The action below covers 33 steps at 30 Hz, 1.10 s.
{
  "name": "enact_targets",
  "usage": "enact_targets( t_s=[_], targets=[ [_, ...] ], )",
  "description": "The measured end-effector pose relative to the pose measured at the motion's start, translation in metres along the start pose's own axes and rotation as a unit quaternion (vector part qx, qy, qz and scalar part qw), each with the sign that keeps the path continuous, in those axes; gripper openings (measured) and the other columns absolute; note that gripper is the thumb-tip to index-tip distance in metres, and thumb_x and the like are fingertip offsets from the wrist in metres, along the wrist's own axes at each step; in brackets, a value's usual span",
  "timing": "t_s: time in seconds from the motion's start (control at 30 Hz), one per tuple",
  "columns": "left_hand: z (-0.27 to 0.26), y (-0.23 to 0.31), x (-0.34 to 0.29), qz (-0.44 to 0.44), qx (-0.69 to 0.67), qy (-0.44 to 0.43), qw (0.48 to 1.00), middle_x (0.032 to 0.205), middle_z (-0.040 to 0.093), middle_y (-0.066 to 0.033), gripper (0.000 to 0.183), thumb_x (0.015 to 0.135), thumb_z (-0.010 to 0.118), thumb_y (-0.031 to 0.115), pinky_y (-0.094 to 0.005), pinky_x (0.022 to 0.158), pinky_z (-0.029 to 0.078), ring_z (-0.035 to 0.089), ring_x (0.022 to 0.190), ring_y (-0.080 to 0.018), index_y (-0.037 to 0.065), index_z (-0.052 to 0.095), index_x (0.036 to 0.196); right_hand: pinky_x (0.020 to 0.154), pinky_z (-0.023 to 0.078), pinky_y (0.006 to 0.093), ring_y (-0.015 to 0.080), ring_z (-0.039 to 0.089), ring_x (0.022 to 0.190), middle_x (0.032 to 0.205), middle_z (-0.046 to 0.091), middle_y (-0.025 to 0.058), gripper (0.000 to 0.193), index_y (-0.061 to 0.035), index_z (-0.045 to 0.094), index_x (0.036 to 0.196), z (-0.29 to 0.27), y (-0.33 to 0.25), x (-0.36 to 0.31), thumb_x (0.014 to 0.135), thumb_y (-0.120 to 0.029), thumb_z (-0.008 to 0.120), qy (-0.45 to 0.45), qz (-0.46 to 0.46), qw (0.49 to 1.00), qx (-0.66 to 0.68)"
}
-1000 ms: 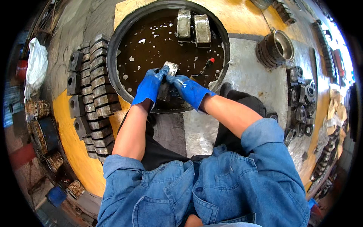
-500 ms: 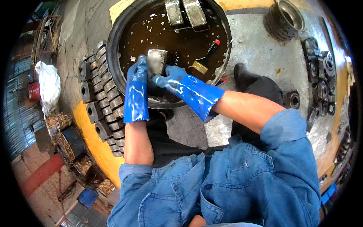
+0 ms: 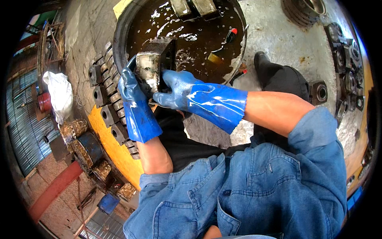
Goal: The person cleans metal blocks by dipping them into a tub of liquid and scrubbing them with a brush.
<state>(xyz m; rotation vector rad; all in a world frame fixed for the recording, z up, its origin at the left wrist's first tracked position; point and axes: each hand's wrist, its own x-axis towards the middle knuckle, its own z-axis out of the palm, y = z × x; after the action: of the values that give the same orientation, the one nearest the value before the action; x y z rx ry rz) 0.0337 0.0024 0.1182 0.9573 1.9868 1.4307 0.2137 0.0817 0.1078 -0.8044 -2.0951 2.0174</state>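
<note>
Both of my hands wear blue rubber gloves. Between them is a heavy metal block (image 3: 148, 67) with a worn, silvery face and dark sides, lifted at the near side of a round black tub (image 3: 119, 38). My left hand (image 3: 132, 87) wraps the block's left edge, fingers closed against it. From the right, my right hand (image 3: 174, 89) grips its lower right side, thumb and fingers bent around it. Dark brown liquid with foam flecks fills the tub. A brush (image 3: 216, 58) with pale bristles and a red-tipped dark handle lies partly in the liquid, right of my hands.
Two similar metal blocks (image 3: 205, 6) sit at the tub's far side. Dark blocks with holes (image 3: 108, 114) line up along its left. A grooved metal ring (image 3: 303, 11) stands far right, above more machined parts (image 3: 341, 75). My black-clad leg (image 3: 282, 77) is beside the tub.
The metal block has come up and nearer to me, turned so that its dark, holed side shows. My hands have shifted their hold on it. Ripples have spread, and the brush has drifted slightly.
</note>
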Motion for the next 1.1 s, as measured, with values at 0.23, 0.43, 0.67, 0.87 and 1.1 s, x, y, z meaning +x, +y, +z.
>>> enact_targets(
  t_s=[0.23,0.43,0.67,0.87,1.1],
  targets=[
    [0.002,0.009,-0.003,-0.004,0.083,-0.007,0.997,0.120,0.073,-0.0162,0.070,0.112,0.040,0.057,-0.0374,0.093,0.055,0.068,0.105,-0.0227,-0.003,0.067,0.136,0.096,0.056,0.0490,0.0449,0.071,0.109,0.113,0.074,0.0282,0.059,0.0023,0.067,0.125,-0.001,0.002,0.001,0.088,-0.041,0.079,-0.004,0.015,1.000,0.002],
    [0.003,0.012,-0.007,-0.034,0.017,-0.037,0.999,0.128,0.070,-0.0184,0.080,0.106,0.050,0.065,-0.0395,0.101,0.055,0.069,0.114,-0.0262,-0.007,0.060,0.140,0.099,0.055,0.0488,0.0440,0.069,0.114,0.120,0.073,0.0272,0.058,0.0008,0.064,0.132,-0.006,-0.004,-0.003,0.090,-0.038,0.078,-0.022,0.046,0.999,-0.002],
    [-0.004,-0.016,0.004,-0.002,-0.056,-0.069,0.996,0.129,0.070,-0.0187,0.084,0.103,0.054,0.067,-0.0400,0.102,0.055,0.069,0.116,-0.0260,-0.009,0.060,0.140,0.099,0.056,0.0448,0.0411,0.071,0.114,0.122,0.073,0.0276,0.063,0.0020,0.063,0.133,-0.003,0.005,-0.001,0.089,-0.041,0.075,-0.017,0.032,0.999,0.007],
    [-0.002,-0.021,0.006,-0.011,-0.046,-0.054,0.997,0.131,0.069,-0.0169,0.082,0.102,0.057,0.066,-0.0402,0.106,0.052,0.066,0.120,-0.0246,-0.007,0.063,0.139,0.099,0.055,0.0439,0.0397,0.072,0.114,0.120,0.073,0.0272,0.064,0.0022,0.063,0.132,-0.004,0.006,0.000,0.088,-0.042,0.076,-0.011,0.019,1.000,-0.002],
    [-0.002,-0.034,0.006,0.003,-0.026,-0.027,0.999,0.133,0.069,-0.0147,0.076,0.105,0.054,0.063,-0.0384,0.112,0.045,0.062,0.125,-0.0232,-0.004,0.065,0.138,0.098,0.055,0.0433,0.0346,0.073,0.112,0.120,0.074,0.0248,0.062,-0.0007,0.064,0.133,-0.008,0.005,0.001,0.088,-0.041,0.076,-0.025,0.042,0.999,0.023]
  ],
)
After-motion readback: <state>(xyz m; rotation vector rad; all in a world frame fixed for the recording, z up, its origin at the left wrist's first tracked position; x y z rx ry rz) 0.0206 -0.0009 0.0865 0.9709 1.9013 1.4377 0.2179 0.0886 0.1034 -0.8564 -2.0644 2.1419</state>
